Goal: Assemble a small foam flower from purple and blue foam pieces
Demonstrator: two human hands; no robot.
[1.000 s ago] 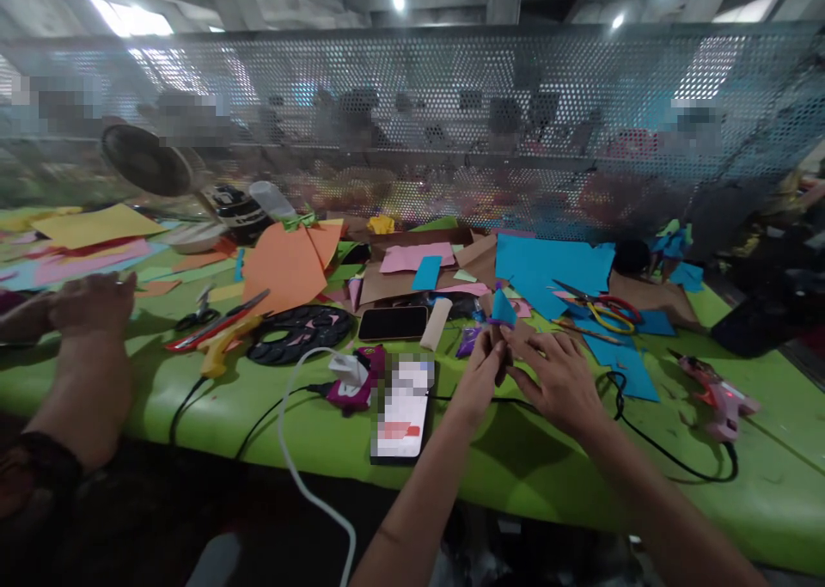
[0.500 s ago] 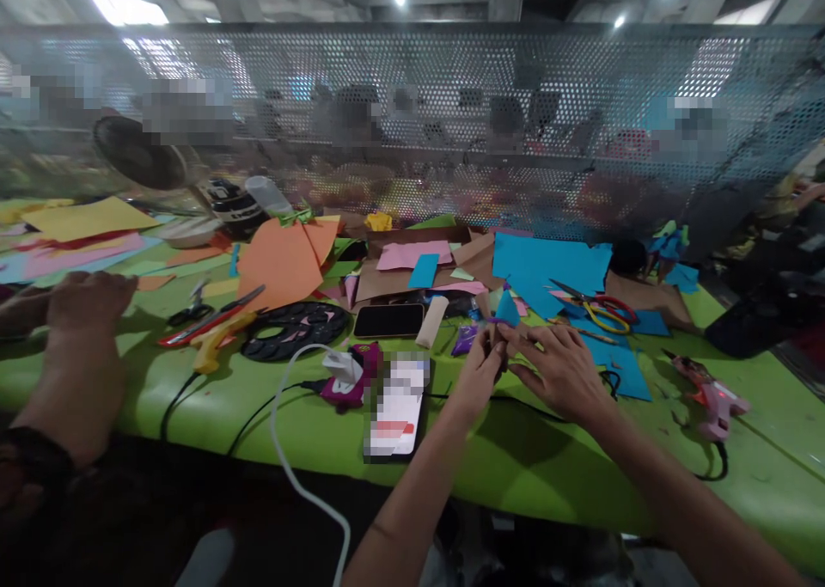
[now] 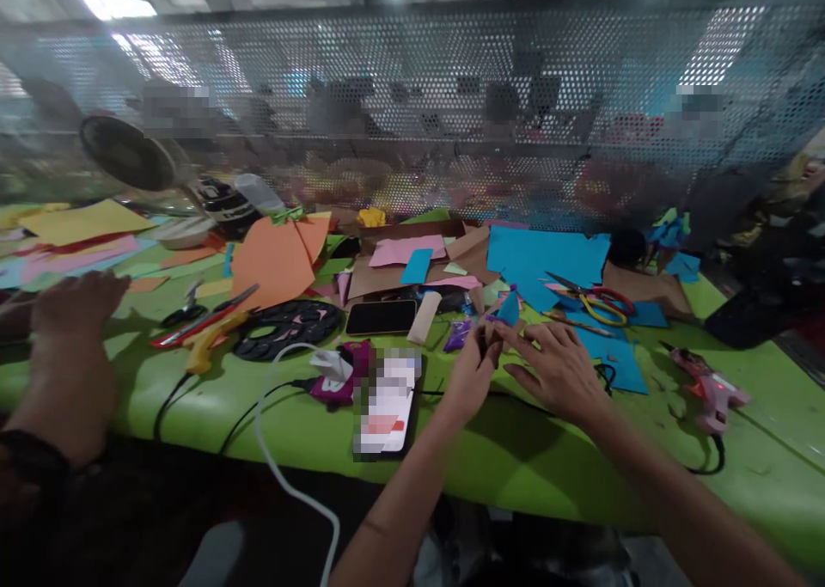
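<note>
My left hand [image 3: 469, 372] and my right hand [image 3: 559, 368] meet over the green table [image 3: 516, 458], both pinching a small paper piece [image 3: 504, 314] with a blue pointed top and a brownish base. The left fingers are curled on its left side. Fingertips of the right hand grip its right side, the other fingers spread. A phone [image 3: 387, 402] with a lit screen lies just left of my left hand. Blue paper sheets [image 3: 547, 260] and red and yellow scissors [image 3: 596, 299] lie just beyond my hands.
Another person's hand [image 3: 74, 308] rests on the table at the left. A pink glue gun [image 3: 709, 389] lies at the right with its cord. Orange paper [image 3: 274, 265], a dark phone [image 3: 380, 317], a black round tray [image 3: 287, 327] and a white cable [image 3: 284, 475] lie around. A perforated metal screen [image 3: 412, 114] backs the table.
The view has shifted slightly, so everything sits a little to the left. My hands have stayed together on the small paper piece, lowering it a little toward the table.
</note>
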